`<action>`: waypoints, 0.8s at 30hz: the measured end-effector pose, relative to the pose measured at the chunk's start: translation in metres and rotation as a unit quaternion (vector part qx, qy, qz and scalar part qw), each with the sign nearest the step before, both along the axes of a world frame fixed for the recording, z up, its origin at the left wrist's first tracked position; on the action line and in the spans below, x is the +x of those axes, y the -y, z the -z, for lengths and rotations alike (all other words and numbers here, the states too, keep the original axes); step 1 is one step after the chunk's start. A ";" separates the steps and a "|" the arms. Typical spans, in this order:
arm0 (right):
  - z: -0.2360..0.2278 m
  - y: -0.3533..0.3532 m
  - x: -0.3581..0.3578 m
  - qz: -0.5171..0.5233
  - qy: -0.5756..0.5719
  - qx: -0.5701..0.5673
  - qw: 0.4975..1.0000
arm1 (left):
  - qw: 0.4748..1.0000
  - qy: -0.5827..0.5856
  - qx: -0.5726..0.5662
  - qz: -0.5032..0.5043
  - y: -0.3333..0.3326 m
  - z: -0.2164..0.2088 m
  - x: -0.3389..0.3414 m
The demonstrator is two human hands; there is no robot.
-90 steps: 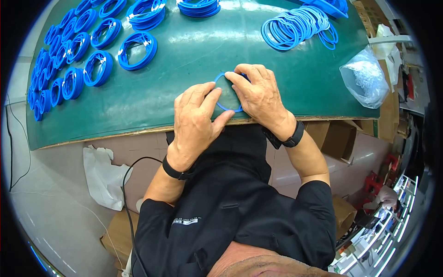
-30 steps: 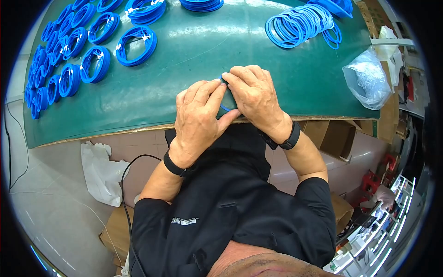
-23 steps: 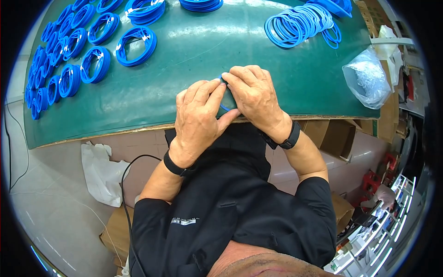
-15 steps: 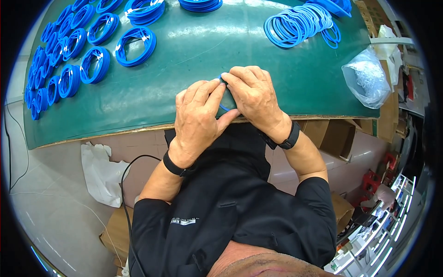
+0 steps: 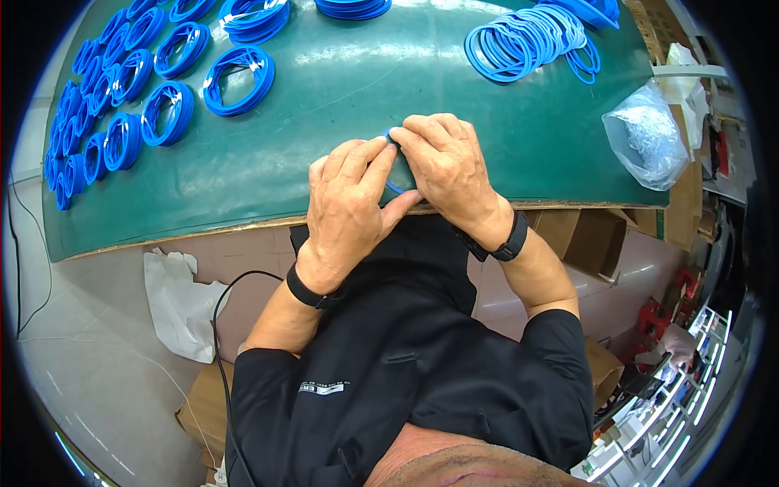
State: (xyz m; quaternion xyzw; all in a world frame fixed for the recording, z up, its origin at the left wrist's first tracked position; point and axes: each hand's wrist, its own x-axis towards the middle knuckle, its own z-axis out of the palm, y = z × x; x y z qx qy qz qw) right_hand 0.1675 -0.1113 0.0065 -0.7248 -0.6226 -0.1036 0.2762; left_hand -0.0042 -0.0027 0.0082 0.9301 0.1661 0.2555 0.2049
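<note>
A blue ring (image 5: pixel 395 187) lies between my two hands at the front edge of the green table, mostly covered by my fingers. My left hand (image 5: pixel 347 195) pinches its left side, fingertips meeting near the ring's far end and thumb reaching toward the near end. From the right, my right hand (image 5: pixel 448 166) grips the ring with index finger and thumb, its other fingers curled. The fingertips of both hands nearly touch. Loose blue rings (image 5: pixel 527 42) lie in an overlapping row at the far right.
Several bundles of blue rings (image 5: pixel 238 81) stand across the left and far side of the table (image 5: pixel 324 105). A clear plastic bag (image 5: pixel 647 138) with pale contents hangs at the right edge. An open cardboard box (image 5: pixel 595 243) sits below; a white sheet (image 5: pixel 182 304) lies on the floor.
</note>
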 end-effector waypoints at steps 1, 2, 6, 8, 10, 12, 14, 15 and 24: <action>0.001 0.000 0.000 -0.001 0.001 0.002 1.000 | 1.000 -0.001 -0.001 0.000 0.000 0.000 0.000; 0.001 0.001 0.000 -0.002 0.002 0.004 1.000 | 1.000 -0.002 -0.001 0.000 0.000 0.000 0.000; 0.002 0.002 0.000 -0.001 -0.002 0.005 1.000 | 1.000 -0.001 0.000 0.003 0.000 0.000 -0.001; 0.002 0.001 0.000 0.000 -0.002 0.004 1.000 | 1.000 -0.001 -0.001 0.003 0.000 0.000 0.000; 0.002 0.001 0.000 0.001 -0.002 0.004 1.000 | 1.000 -0.002 -0.001 0.002 0.000 0.000 -0.001; 0.001 0.000 0.000 0.001 -0.003 0.003 1.000 | 1.000 -0.003 -0.002 0.002 0.000 0.000 -0.001; 0.001 0.000 -0.001 0.001 -0.003 0.003 1.000 | 1.000 -0.004 -0.002 0.001 0.000 0.000 -0.001; 0.001 -0.001 -0.001 0.001 -0.004 0.003 1.000 | 1.000 -0.005 -0.002 0.001 0.000 0.001 -0.001; 0.000 0.000 -0.001 0.001 0.000 -0.002 1.000 | 1.000 -0.004 -0.002 -0.001 0.000 0.000 0.000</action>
